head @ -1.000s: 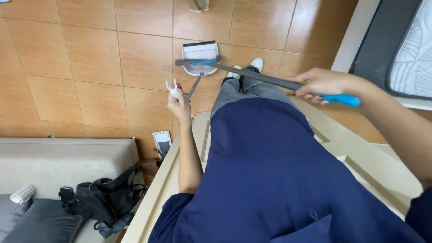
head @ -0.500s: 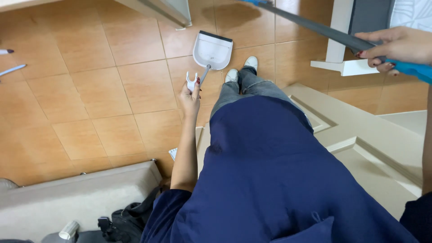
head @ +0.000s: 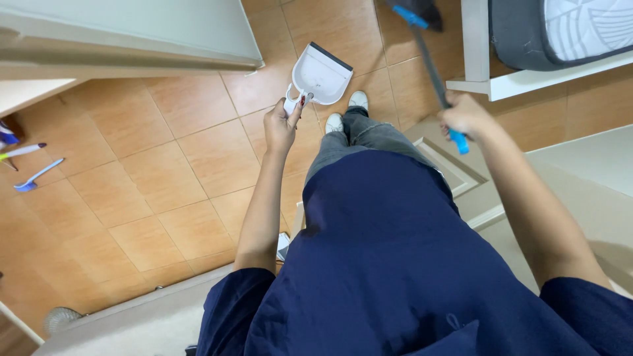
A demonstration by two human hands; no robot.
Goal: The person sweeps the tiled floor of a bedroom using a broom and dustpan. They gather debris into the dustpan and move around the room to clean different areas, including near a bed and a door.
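Observation:
My left hand point(head: 282, 123) grips the handle of a white dustpan point(head: 321, 74), which hangs with its dark-edged mouth pointing away from me, above the orange tiled floor point(head: 165, 171). My right hand point(head: 467, 116) is closed around a broom point(head: 428, 59) at its blue grip; the dark shaft runs forward and up to the brush head at the top edge. My white shoes point(head: 346, 112) stand just below the dustpan.
A white bed frame point(head: 476, 46) with a grey mattress point(head: 560, 29) stands at the upper right. A pale door or cabinet panel point(head: 132, 33) fills the upper left. Blue and white utensils point(head: 30, 168) lie on the floor at the left. A cream surface point(head: 580, 178) is at right.
The view has swung: the sofa and black bag are out of sight and the bed frame has come closer. The broom shaft turned from lying across to pointing forward. Both hands keep their grip.

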